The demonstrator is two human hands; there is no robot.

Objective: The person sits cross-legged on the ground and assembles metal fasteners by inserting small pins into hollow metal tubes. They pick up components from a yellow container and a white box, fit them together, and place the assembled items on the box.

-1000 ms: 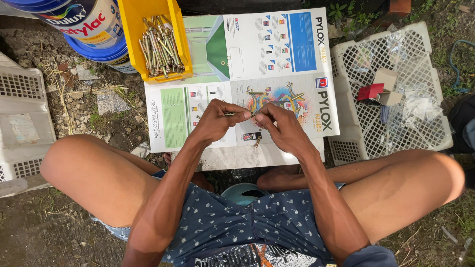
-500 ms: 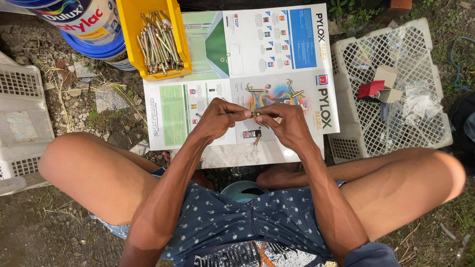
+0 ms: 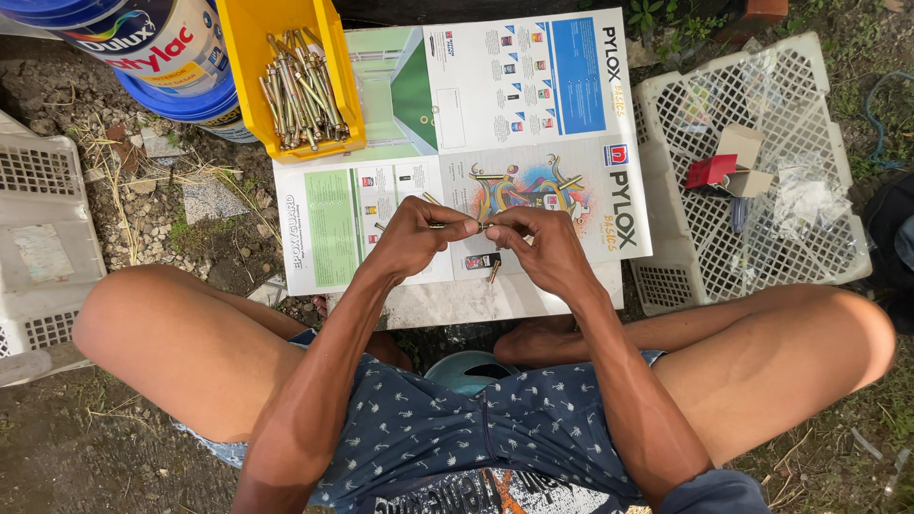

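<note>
One bolt (image 3: 455,226) is pinched between the left hand (image 3: 411,238) and right hand (image 3: 535,245), just above the brochure (image 3: 533,114). Many bolts (image 3: 300,90) are kept in the yellow bin (image 3: 249,57) at the brochure's far left corner, so most seem left, though few finished pieces (image 3: 493,269) are seen below the hands.

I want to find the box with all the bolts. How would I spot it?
Look at the big printed sheet on the ground before the person. At its top left corner, beside the blue paint bucket, sits a yellow bin. It is the only bright yellow thing, piled with long metal bolts.
</note>
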